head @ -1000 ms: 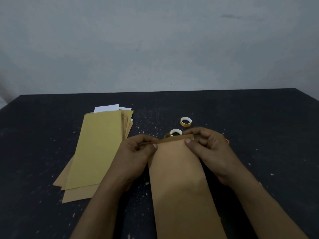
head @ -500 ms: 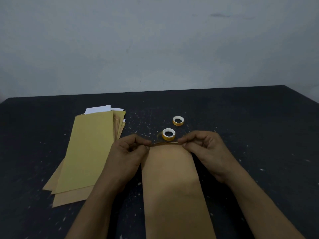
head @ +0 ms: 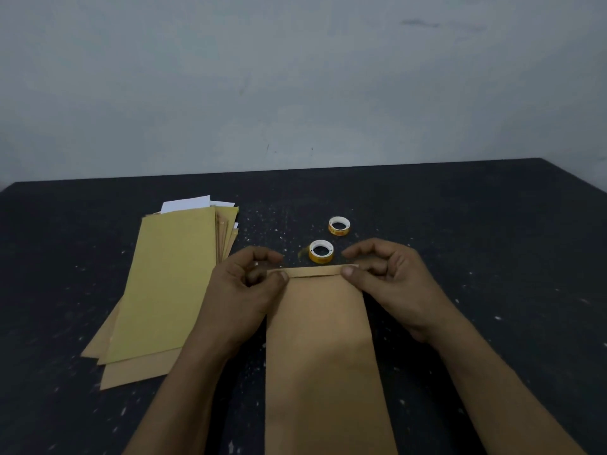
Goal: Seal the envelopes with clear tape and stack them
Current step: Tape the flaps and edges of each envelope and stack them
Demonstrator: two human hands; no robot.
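Head view: we pinch the envelope (head: 322,339) at its folded flap (head: 312,271), one hand at each end.
Left hand (head: 243,290): thumb and fingers curled on the flap's end.
Right hand (head: 394,284): thumb pressing the other end, fingers curled behind.
Envelope: between our hands, long axis running back toward us.
Tape (head: 321,251): just beyond the flap, between our fingertips; we judge the right hand nearer.
Second roll (head: 339,225): farther out.
Pile (head: 170,284): outside the left hand.
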